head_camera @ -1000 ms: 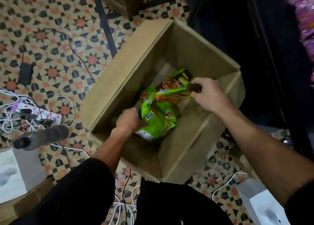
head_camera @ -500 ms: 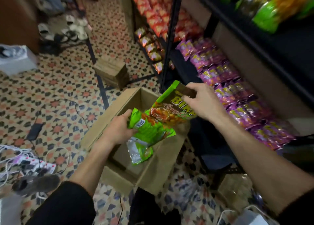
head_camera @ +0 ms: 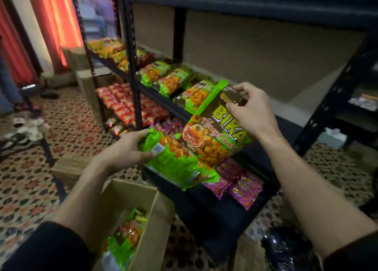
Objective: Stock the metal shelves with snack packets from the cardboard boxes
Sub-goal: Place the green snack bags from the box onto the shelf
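The right hand pinches the top of a glossy green-and-brown snack packet. The left hand grips a crumpled green packet.

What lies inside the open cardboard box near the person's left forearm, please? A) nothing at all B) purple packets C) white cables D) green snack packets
D: green snack packets lie inside the cardboard box, below the left hand, which holds another green packet.
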{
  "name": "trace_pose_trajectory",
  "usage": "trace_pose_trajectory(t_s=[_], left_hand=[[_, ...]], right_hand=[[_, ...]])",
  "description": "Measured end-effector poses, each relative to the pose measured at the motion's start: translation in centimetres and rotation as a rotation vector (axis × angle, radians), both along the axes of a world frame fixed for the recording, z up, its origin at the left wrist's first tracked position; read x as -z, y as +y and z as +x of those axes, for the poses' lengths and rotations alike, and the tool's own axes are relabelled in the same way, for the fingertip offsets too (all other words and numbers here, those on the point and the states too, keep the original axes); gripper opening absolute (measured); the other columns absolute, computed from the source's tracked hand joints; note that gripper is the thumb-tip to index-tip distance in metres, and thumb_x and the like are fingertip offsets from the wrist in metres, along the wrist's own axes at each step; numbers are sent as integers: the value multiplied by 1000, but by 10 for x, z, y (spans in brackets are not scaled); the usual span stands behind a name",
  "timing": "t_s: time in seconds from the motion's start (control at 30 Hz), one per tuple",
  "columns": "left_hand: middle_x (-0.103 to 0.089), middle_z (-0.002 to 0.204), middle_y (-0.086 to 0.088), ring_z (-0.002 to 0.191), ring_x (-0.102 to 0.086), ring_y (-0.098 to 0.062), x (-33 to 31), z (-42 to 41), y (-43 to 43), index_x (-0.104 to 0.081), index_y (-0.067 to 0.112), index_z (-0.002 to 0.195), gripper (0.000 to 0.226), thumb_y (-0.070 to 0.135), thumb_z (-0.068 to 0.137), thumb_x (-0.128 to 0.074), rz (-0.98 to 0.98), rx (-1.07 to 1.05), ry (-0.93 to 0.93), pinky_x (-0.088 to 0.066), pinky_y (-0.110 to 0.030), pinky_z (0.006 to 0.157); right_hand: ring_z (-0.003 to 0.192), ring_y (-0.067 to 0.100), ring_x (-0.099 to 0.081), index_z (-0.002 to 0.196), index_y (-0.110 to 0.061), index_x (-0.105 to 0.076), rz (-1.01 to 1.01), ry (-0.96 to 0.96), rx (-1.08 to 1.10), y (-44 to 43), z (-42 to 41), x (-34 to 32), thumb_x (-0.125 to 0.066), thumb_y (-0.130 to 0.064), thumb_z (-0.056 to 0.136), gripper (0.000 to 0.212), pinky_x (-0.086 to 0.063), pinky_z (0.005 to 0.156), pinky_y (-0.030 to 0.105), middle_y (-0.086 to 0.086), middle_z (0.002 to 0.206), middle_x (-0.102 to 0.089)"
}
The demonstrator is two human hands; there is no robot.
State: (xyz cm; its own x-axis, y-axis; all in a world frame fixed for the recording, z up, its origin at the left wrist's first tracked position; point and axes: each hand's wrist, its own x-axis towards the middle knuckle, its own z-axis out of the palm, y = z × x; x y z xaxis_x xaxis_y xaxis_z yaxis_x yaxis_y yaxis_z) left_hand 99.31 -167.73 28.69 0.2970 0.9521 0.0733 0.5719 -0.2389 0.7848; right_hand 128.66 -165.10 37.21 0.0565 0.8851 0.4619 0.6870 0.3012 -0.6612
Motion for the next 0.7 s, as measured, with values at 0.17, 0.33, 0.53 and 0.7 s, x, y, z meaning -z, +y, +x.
trace_pose_trajectory(t_s=[0.17,0.33,0.53,0.7], left_hand=[[-72,92,15,85,-67,4,-43,26,35,-61,31,102,36,2,85,-72,99,56,-84,-51,-9,68],[-73,101,12,94,-68,0,-55,40,82,-64,26,107,28,14,84,-76,206,62,-168,-53,-15,81],[-73,97,15,88,-69,1,-56,72,139,-64,27,99,27,10,83,-76,260,208,-284,-53,-14,78],[-68,111,14,108,-61,-9,-21,119,187,-67,26,108,33,23,78,-82,426,341,-167,-49,-34,97]], right_hand=[[94,16,-64,107,-28,-66,110,-8,221,10,25,-20,-67,-16,85,25,-52,82,34,-13,92,-64],[105,26,-60,116,-27,-59,142,-21,428,37,39,-21,-59,-19,89,29,-51,85,40,-1,105,-69],[98,35,-62,118,-15,-61,206,-70,682,76,49,-28,-57,-10,92,27,-45,82,40,10,99,-71],[116,36,-58,130,-12,-60,154,-14,868,94,62,-23,-55,-12,95,35,-46,88,40,17,121,-67]])
